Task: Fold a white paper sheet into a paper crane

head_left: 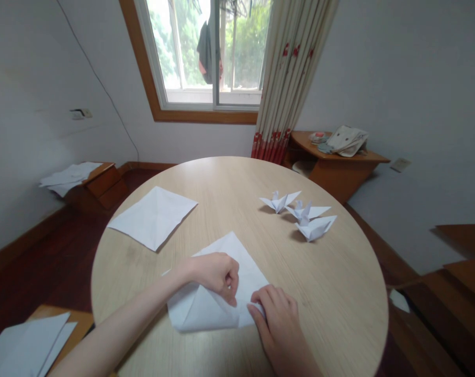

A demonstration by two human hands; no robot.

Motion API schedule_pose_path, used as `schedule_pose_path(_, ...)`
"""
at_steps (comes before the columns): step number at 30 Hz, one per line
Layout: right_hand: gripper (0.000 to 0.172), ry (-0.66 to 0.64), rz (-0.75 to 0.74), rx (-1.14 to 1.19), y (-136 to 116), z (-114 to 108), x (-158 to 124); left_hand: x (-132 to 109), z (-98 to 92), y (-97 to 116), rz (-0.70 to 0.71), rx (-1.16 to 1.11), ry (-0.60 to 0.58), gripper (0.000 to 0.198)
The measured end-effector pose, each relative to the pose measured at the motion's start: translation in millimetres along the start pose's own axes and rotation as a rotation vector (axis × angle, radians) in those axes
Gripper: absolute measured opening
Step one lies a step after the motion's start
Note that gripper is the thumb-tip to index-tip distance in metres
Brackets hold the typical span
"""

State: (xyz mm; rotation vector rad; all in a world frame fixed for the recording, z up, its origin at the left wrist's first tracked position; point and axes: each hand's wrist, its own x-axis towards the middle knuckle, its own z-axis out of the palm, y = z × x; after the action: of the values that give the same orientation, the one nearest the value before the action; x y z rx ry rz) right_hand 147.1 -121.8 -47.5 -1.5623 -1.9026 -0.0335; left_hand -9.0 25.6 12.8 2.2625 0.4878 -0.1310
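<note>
A white sheet of paper (206, 311) lies in front of me on the round table, its near part folded over. My left hand (217, 272) reaches across it with curled fingers, a fingertip pressing down on the folded layer. At the sheet's right corner, my right hand (276, 314) pinches the paper between thumb and fingers. Part of the sheet is hidden under my left hand and forearm.
Three folded paper cranes (310, 228) stand at the table's right. A creased square sheet (155, 217) lies at the left of the round table (229, 178). More paper (29, 345) rests on a stool at lower left. A corner shelf (339, 152) holds a bag.
</note>
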Motion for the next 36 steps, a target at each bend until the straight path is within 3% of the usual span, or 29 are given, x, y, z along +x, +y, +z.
schedule_pose_path(4, 0.027, -0.005, 0.006, -0.019, -1, -2, 0, -4, 4.7, 4, 0.058, 0.046, 0.022, 0.017)
schedule_pose_path(11, 0.007, -0.117, -0.014, -0.036, 5, -3, -3, -8, 10.8, 12, -0.047, 0.096, 0.025, 0.019)
schedule_pose_path(36, 0.016, -0.124, 0.006, -0.136, 11, 7, -6, 0, 8.7, 8, -0.141, 0.117, -0.017, 0.014)
